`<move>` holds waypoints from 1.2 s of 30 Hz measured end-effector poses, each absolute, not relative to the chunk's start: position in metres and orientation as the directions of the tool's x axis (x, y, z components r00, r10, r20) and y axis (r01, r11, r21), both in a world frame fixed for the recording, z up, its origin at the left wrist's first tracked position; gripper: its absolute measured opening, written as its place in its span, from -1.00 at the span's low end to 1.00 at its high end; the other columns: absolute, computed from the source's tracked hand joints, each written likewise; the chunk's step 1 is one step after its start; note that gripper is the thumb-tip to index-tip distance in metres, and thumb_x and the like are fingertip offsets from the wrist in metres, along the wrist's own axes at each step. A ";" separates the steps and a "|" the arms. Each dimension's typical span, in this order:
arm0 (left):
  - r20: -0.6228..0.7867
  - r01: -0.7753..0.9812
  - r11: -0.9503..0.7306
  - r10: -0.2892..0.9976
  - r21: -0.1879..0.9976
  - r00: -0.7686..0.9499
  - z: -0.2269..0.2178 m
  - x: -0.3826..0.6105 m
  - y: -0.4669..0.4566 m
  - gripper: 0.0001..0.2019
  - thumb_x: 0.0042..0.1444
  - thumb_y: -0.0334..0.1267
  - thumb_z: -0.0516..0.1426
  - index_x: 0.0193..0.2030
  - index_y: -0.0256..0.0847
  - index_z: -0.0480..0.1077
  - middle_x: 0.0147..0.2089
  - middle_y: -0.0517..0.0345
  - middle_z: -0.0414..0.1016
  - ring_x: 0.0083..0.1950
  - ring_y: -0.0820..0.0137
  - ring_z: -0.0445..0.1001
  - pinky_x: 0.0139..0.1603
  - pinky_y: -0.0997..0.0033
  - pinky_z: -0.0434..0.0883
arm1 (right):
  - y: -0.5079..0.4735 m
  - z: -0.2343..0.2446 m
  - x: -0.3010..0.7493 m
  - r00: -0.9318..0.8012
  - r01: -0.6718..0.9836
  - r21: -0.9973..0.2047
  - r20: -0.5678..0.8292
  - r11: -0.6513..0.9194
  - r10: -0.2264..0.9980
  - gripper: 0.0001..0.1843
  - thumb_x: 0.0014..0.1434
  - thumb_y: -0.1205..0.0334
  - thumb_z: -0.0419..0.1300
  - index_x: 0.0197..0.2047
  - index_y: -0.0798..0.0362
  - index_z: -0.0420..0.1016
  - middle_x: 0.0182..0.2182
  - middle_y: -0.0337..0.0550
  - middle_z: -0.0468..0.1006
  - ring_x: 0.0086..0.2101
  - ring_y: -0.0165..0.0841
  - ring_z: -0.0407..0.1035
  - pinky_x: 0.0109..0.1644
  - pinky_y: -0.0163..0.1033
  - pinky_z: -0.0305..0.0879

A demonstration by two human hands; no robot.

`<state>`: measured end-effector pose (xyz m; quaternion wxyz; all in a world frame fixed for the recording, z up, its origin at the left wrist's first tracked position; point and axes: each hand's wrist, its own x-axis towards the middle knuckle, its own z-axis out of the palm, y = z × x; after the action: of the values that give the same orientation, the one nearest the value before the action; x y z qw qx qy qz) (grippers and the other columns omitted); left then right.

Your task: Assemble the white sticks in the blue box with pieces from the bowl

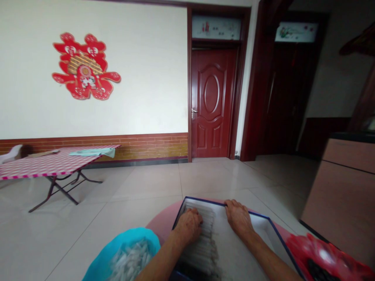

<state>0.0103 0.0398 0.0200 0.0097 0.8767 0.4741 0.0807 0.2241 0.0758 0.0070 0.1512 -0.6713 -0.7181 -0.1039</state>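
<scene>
A shallow blue-edged box (265, 224) with a white inside lies on a round pink table (160, 223) right in front of me. Rows of thin white sticks (202, 246) fill its left half. My left hand (189, 225) rests knuckles-up on the sticks, fingers curled down onto them. My right hand (238, 217) lies over the box's far edge, fingers bent around the rim. To my left a blue plastic bag (117, 253) holds a loose heap of similar white sticks.
A red plastic bag (325, 255) with dark contents lies at the right. A folding table with a red checked cloth (47, 164) stands at the left wall. A tan cabinet (342, 195) is at the right; a red door (212, 103) is ahead.
</scene>
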 end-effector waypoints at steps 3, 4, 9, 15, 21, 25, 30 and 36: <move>0.143 0.822 -0.562 0.824 0.094 0.548 0.019 0.010 0.045 -0.73 0.05 -0.42 0.07 -0.10 -0.37 0.45 -0.04 -0.17 0.46 0.06 0.17 0.38 0.16 0.20 0.25 | 0.080 0.009 0.225 -0.023 0.998 -0.054 0.333 0.044 0.943 -0.68 0.27 0.33 -0.14 -0.12 0.09 0.42 -0.17 0.00 0.51 -0.13 -0.22 0.39 -0.09 -0.17 0.12; 0.146 0.819 -0.566 0.821 0.093 0.552 0.020 0.010 0.044 -0.72 0.06 -0.41 0.07 -0.08 -0.38 0.44 -0.03 -0.18 0.46 0.08 0.16 0.36 0.17 0.20 0.24 | 0.081 0.010 0.226 -0.010 0.998 -0.054 0.322 0.028 0.947 -0.68 0.27 0.34 -0.14 -0.13 0.10 0.42 -0.17 0.01 0.51 -0.14 -0.21 0.40 -0.10 -0.16 0.13; 0.165 0.813 -0.571 0.818 0.112 0.551 0.017 0.010 0.030 -0.74 0.10 -0.36 0.07 -0.07 -0.30 0.43 -0.04 -0.12 0.47 0.06 0.17 0.38 0.13 0.19 0.30 | 0.082 0.015 0.233 0.061 0.998 -0.049 0.260 -0.050 0.964 -0.67 0.24 0.41 -0.15 -0.13 0.15 0.42 -0.19 0.10 0.54 -0.16 -0.17 0.45 -0.15 -0.14 0.17; 0.209 0.847 -0.517 0.848 0.125 0.487 0.009 0.009 0.017 -0.74 0.13 -0.37 0.00 -0.09 -0.34 0.42 -0.04 -0.16 0.47 0.05 0.15 0.39 0.12 0.15 0.29 | 0.072 0.022 0.235 0.117 0.993 -0.053 0.201 -0.108 0.973 -0.59 0.19 0.52 -0.21 -0.11 0.16 0.40 -0.20 0.11 0.57 -0.17 -0.21 0.48 -0.16 -0.17 0.21; 0.166 0.905 -0.396 0.914 0.157 0.371 0.021 0.006 0.015 -0.71 0.16 -0.33 -0.06 -0.16 -0.31 0.46 -0.10 -0.14 0.49 -0.02 0.14 0.42 0.07 0.13 0.29 | 0.060 0.026 0.232 0.132 0.990 -0.065 0.141 -0.123 0.981 -0.50 0.19 0.55 -0.26 0.01 0.13 0.36 -0.14 0.11 0.54 -0.16 -0.22 0.49 -0.19 -0.20 0.26; 0.176 0.935 -0.295 0.949 0.194 0.263 0.027 0.006 0.011 -0.71 0.12 -0.33 -0.04 -0.18 -0.25 0.49 -0.14 -0.08 0.51 -0.06 0.15 0.44 0.06 0.12 0.27 | 0.052 0.027 0.232 0.094 0.994 -0.061 0.102 -0.088 0.990 -0.43 0.19 0.56 -0.27 0.19 0.09 0.22 -0.09 0.10 0.52 -0.14 -0.23 0.48 -0.15 -0.20 0.27; 0.195 0.939 -0.269 0.954 0.214 0.229 0.021 0.006 0.014 -0.72 0.11 -0.33 -0.03 -0.19 -0.25 0.50 -0.15 -0.09 0.50 -0.02 0.16 0.40 0.08 0.14 0.25 | 0.037 0.027 0.232 0.063 0.997 -0.051 0.042 -0.060 0.997 -0.35 0.19 0.56 -0.27 0.32 0.05 0.00 -0.10 0.11 0.53 -0.15 -0.18 0.47 -0.16 -0.14 0.28; 0.213 0.918 -0.336 0.932 0.210 0.293 0.019 0.003 0.019 -0.75 0.07 -0.38 0.00 -0.23 -0.28 0.50 -0.19 -0.07 0.52 -0.05 0.19 0.42 0.08 0.17 0.27 | 0.015 0.023 0.241 0.027 0.997 -0.067 0.014 -0.026 1.000 -0.36 0.18 0.53 -0.24 0.33 0.18 -0.03 -0.10 0.20 0.51 -0.11 -0.15 0.44 -0.12 -0.14 0.25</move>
<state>0.0026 0.0191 0.0190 0.0238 0.8036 0.5756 0.1496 0.2410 0.0153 0.0233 0.0289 -0.7161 -0.6971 0.0185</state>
